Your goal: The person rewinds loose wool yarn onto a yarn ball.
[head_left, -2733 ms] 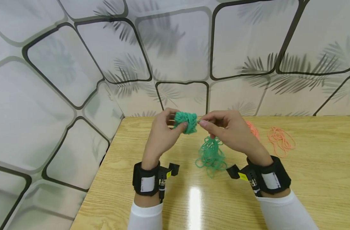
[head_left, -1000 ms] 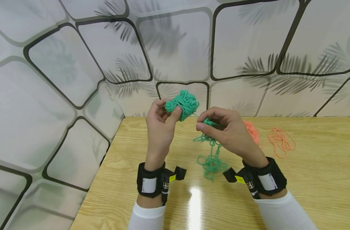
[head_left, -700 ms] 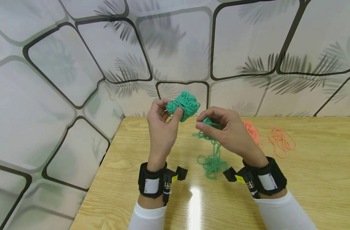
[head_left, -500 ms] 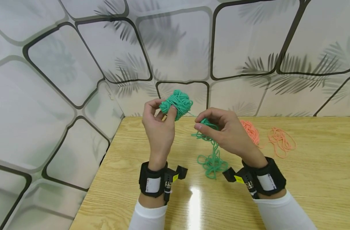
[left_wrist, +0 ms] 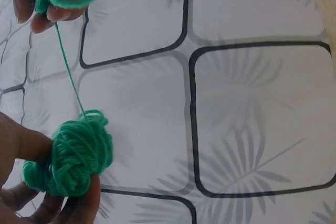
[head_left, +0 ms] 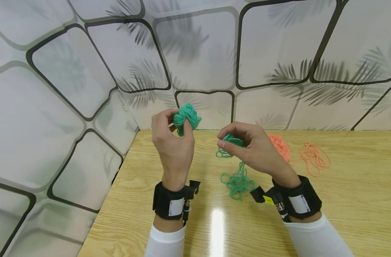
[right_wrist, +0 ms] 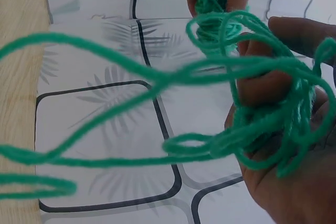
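In the head view my left hand (head_left: 174, 146) grips a wound ball of green yarn (head_left: 188, 116), thumb across its near side. The left wrist view shows the ball (left_wrist: 81, 156) between thumb and fingers. One taut strand (left_wrist: 68, 69) runs from it to my right hand. My right hand (head_left: 253, 148) holds a loose bundle of green yarn (head_left: 231, 140) in its curled fingers. Loops of that bundle (right_wrist: 283, 108) hang out of the palm in the right wrist view. Below it, more loose green yarn (head_left: 237, 182) lies on the table.
Just beyond my right hand lies a ball of orange yarn (head_left: 280, 145), partly hidden by it. Loose orange strands (head_left: 314, 157) lie farther right on the wooden table (head_left: 352, 200). A patterned wall covering (head_left: 201, 50) rises at the table's back and left.
Since a second ago my left hand has moved left with the green ball and turned it, and the strand between the hands has lengthened. Earlier, my right hand gathered up part of the loose green yarn.
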Demonstrator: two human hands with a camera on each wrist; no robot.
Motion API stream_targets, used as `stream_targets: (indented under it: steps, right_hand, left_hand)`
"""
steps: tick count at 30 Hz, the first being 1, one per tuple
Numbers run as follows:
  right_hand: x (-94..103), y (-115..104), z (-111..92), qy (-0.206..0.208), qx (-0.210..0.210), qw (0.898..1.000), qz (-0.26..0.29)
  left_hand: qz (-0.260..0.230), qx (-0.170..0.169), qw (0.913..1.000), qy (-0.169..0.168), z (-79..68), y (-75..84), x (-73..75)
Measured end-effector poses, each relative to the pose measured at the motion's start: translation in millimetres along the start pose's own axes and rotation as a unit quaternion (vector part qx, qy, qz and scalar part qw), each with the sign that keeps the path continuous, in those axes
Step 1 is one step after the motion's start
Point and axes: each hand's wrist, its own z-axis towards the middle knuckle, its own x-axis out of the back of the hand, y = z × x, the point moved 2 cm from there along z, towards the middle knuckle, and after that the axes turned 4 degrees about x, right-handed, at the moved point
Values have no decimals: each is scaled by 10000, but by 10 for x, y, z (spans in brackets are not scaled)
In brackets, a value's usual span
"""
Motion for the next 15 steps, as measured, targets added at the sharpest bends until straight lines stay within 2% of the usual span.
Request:
stream_targets:
  steps: [2,3,4,5,6,8,10,12,15]
  right_hand:
    - [29,0,1,199,76,9997,-92]
    - [46,-1,2,308,139,9993,-151]
    - [66,-2,-1,428,173,9987,-210]
    - [85,-4,-3,539,194,9981,-239]
    - [102,-8,-6,616,220,9975,-265]
    - [128,-19,-16,659,205,9974,-193]
    - [144,-35,-29,564,158,9983,1]
    - [156,-61,-43,371,165,9987,312]
    - [167,-107,-67,11,344,9951,926]
  left_hand:
    - [86,130,9966,-803,3,17,34]
    - [25,265,9904,-1355,1,28,50]
    - [-121,446,9794,-1963,-5,41,65]
    - [-296,618,9638,-2578,-13,54,76]
    - [-501,790,9438,-3171,-20,67,87]
    - [-997,1093,8963,-4181,-37,95,108]
    - [-1641,1339,8471,-4874,-44,113,133]
    - [-2374,1520,8030,-5251,-39,119,164]
    - [-3577,1828,7389,-5410,-33,119,200]
